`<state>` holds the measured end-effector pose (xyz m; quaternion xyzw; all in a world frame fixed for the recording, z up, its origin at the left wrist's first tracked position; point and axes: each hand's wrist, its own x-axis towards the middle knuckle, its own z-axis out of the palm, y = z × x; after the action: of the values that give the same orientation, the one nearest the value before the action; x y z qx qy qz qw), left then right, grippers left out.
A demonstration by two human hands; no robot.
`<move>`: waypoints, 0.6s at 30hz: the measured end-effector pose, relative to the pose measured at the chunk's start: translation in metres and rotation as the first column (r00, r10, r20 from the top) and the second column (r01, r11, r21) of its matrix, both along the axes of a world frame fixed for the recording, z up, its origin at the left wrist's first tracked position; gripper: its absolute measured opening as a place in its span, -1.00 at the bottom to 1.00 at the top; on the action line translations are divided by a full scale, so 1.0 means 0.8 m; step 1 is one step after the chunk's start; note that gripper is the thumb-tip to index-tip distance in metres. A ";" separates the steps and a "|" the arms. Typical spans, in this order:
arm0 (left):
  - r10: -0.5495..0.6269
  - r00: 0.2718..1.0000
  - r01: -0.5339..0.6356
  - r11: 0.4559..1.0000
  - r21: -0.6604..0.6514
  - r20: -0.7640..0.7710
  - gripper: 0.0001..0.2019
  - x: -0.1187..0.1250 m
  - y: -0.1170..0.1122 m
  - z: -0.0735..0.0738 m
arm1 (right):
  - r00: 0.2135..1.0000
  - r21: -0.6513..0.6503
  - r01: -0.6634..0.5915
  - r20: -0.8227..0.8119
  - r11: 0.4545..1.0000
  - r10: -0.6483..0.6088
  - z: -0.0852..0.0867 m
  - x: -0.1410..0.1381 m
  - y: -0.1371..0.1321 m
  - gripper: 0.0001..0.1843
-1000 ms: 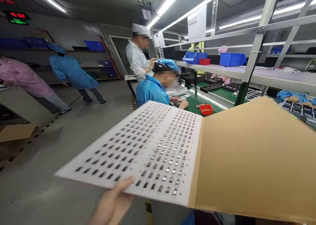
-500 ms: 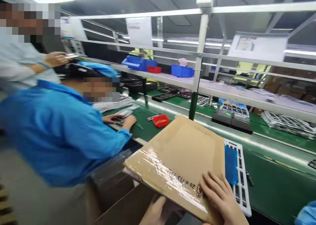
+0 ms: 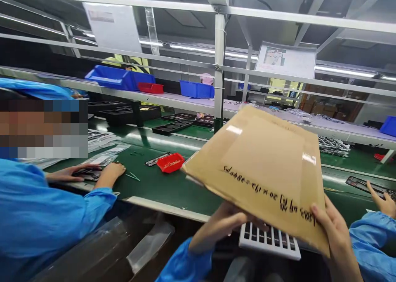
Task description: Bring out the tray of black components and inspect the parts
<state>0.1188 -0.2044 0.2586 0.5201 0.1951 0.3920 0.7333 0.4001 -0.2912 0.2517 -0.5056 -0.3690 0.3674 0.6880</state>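
A flat brown cardboard sheet (image 3: 256,166), with clear tape and handwriting along its near edge, is held up and tilted in front of me. My right hand (image 3: 335,228) grips its right edge, thumb on top. My left hand (image 3: 221,224) is under the near edge, and its fingers are partly hidden beneath the cardboard. Below the cardboard, a white tray (image 3: 269,245) with rows of dark slots shows in part; I cannot tell what supports it.
On the green bench (image 3: 148,191) lie a red bin (image 3: 170,163) and tweezers (image 3: 133,176). At left a co-worker in a blue smock (image 3: 46,216) handles small dark parts. Another person's hand (image 3: 382,199) touches a dark part at right. A metal post (image 3: 219,67) rises behind.
The view has swung right. The cardboard is lifted higher off the bench, my right hand has shifted to its right edge, and the tray now shows below it.
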 end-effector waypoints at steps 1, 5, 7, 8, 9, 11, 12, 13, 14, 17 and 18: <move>-0.107 0.994 0.106 0.992 0.062 0.000 -0.41 0.003 0.018 0.022 | 1.000 0.048 -0.017 0.017 0.999 0.016 0.027 0.003 0.019 0.00; -0.197 0.974 0.174 0.968 0.182 0.116 -0.34 0.041 0.097 0.090 | 0.992 0.203 -0.077 0.114 0.976 0.054 0.122 0.027 0.120 -0.43; -0.070 0.982 0.043 0.988 0.149 0.178 -0.47 0.073 0.141 0.113 | 0.993 0.204 -0.055 0.116 0.977 0.032 0.160 0.045 0.179 -0.68; 0.007 0.982 -0.030 0.992 0.119 0.190 -0.57 0.090 0.164 0.125 | 0.994 0.213 -0.042 0.104 0.976 0.020 0.177 0.054 0.207 -0.73; 0.069 0.978 -0.087 0.992 0.087 0.198 -0.67 0.106 0.187 0.137 | 0.996 0.215 -0.032 0.092 0.976 0.013 0.192 0.062 0.234 -0.76; 0.167 0.959 -0.180 0.983 0.039 0.228 -0.81 0.134 0.230 0.163 | 0.997 0.211 -0.027 0.071 0.977 0.012 0.216 0.074 0.277 -0.76; 0.196 0.951 -0.210 0.977 0.032 0.239 -0.86 0.146 0.249 0.175 | 0.998 0.220 -0.035 0.052 0.975 0.024 0.222 0.078 0.292 -0.72; 0.222 0.945 -0.236 0.971 0.033 0.239 -0.90 0.156 0.267 0.186 | 0.999 0.242 -0.041 0.027 0.969 0.035 0.224 0.080 0.302 -0.68; 0.244 0.943 -0.262 0.964 0.050 0.224 -0.93 0.165 0.284 0.194 | 0.999 0.273 -0.041 0.002 0.961 0.043 0.220 0.081 0.306 -0.65; 0.302 0.943 -0.321 0.937 0.139 0.140 -0.88 0.180 0.324 0.204 | 1.000 0.352 -0.021 0.002 0.936 0.022 0.177 0.079 0.290 -0.63; 0.311 0.943 -0.328 0.930 0.168 0.119 -0.85 0.181 0.334 0.201 | 0.999 0.354 -0.022 0.040 0.935 0.008 0.154 0.076 0.277 -0.59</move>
<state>0.2638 0.0626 0.4198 0.5292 0.2067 0.5456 0.6161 0.4607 -0.0699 0.3748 -0.3775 -0.4461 0.2906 0.7577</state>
